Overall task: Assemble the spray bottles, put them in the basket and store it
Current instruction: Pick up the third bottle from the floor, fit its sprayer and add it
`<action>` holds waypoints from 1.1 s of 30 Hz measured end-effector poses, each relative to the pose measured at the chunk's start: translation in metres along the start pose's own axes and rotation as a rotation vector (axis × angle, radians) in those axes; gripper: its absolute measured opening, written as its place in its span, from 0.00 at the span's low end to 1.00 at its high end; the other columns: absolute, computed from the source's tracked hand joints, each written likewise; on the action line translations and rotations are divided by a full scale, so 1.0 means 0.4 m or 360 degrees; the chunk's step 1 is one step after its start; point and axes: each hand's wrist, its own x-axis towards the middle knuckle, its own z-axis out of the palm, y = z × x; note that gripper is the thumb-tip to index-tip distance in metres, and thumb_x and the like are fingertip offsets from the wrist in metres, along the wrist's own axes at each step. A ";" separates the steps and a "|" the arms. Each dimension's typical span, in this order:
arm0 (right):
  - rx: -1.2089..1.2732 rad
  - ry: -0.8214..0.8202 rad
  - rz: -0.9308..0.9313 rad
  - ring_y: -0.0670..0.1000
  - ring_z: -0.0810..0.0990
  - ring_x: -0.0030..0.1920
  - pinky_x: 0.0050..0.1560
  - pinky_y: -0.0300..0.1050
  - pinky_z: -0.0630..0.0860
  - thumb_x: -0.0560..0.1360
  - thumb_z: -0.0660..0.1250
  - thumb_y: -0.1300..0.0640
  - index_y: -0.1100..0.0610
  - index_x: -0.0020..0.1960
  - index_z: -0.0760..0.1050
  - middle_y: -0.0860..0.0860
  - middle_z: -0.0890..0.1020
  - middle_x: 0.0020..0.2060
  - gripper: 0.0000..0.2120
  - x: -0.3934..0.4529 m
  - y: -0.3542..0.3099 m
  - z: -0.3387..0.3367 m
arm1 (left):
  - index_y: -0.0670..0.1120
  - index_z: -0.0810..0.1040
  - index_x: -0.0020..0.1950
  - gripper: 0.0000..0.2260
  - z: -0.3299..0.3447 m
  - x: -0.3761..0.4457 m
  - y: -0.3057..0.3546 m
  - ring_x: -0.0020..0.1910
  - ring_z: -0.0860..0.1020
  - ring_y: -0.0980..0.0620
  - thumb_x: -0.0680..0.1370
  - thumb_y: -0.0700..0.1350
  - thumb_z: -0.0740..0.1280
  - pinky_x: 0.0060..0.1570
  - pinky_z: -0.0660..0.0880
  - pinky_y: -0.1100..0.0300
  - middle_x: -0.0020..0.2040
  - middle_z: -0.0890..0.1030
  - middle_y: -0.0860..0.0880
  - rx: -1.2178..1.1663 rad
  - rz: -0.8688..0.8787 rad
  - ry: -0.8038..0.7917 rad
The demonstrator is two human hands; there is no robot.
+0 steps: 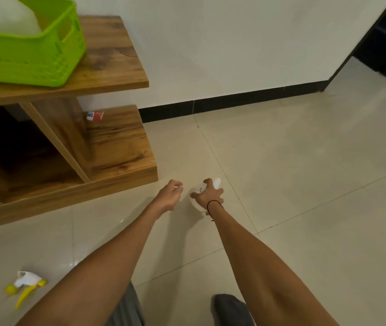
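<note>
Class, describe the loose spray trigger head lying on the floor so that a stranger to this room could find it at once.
Start at the wooden shelf unit against the wall and come toward the camera across the tiled floor. Left of the person's left arm lies the spray trigger head. It alone is white with a yellow nozzle and a yellow trigger, joined to no bottle.

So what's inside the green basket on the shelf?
A translucent white container sits in the green basket, rising above the rim. Its lower part and the basket floor are hidden by the basket wall and the frame edge.
</note>
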 end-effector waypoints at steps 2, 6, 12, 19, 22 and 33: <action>0.0009 -0.0044 -0.0027 0.65 0.68 0.61 0.58 0.64 0.79 0.70 0.74 0.44 0.41 0.69 0.64 0.56 0.63 0.65 0.32 -0.025 0.007 0.026 | 0.52 0.71 0.74 0.17 -0.026 -0.018 -0.003 0.70 0.73 0.47 0.87 0.55 0.58 0.55 0.78 0.51 0.74 0.72 0.48 -0.0054 -0.0073 -0.0054; 0.0141 0.0012 -0.0260 0.67 0.70 0.62 0.59 0.59 0.77 0.70 0.76 0.45 0.44 0.72 0.64 0.57 0.65 0.64 0.34 -0.132 0.009 0.093 | 0.53 0.61 0.82 0.32 -0.079 -0.063 -0.022 0.76 0.69 0.46 0.82 0.61 0.66 0.65 0.77 0.48 0.78 0.68 0.50 0.0057 -0.0210 -0.0295; 0.0395 0.0020 -0.0735 0.61 0.75 0.60 0.57 0.57 0.80 0.68 0.76 0.50 0.46 0.73 0.58 0.53 0.68 0.64 0.40 -0.297 -0.076 0.218 | 0.54 0.61 0.80 0.37 -0.212 -0.137 -0.083 0.59 0.82 0.52 0.76 0.56 0.76 0.55 0.85 0.48 0.64 0.78 0.53 0.0059 -0.0161 -0.0258; 0.0242 -0.0302 -0.1125 0.52 0.75 0.62 0.57 0.45 0.82 0.63 0.83 0.45 0.52 0.77 0.55 0.49 0.70 0.66 0.53 -0.423 -0.192 0.387 | 0.51 0.63 0.79 0.41 -0.412 -0.261 -0.229 0.57 0.78 0.49 0.73 0.60 0.78 0.37 0.76 0.63 0.67 0.75 0.49 0.0157 -0.0150 0.0228; 0.0122 -0.0514 -0.1298 0.53 0.76 0.66 0.60 0.53 0.82 0.62 0.81 0.35 0.48 0.76 0.54 0.49 0.70 0.70 0.54 -0.456 -0.213 0.474 | 0.53 0.65 0.77 0.44 -0.509 -0.324 -0.322 0.58 0.80 0.47 0.68 0.61 0.81 0.44 0.85 0.54 0.66 0.77 0.49 0.0093 -0.0229 0.0346; -0.0325 -0.1207 -0.1542 0.50 0.77 0.59 0.56 0.49 0.79 0.74 0.74 0.41 0.47 0.75 0.54 0.48 0.76 0.57 0.40 -0.588 -0.267 0.771 | 0.52 0.67 0.73 0.41 -0.751 -0.615 -0.547 0.60 0.79 0.49 0.66 0.57 0.84 0.47 0.87 0.50 0.65 0.75 0.51 -0.0124 -0.0477 0.0741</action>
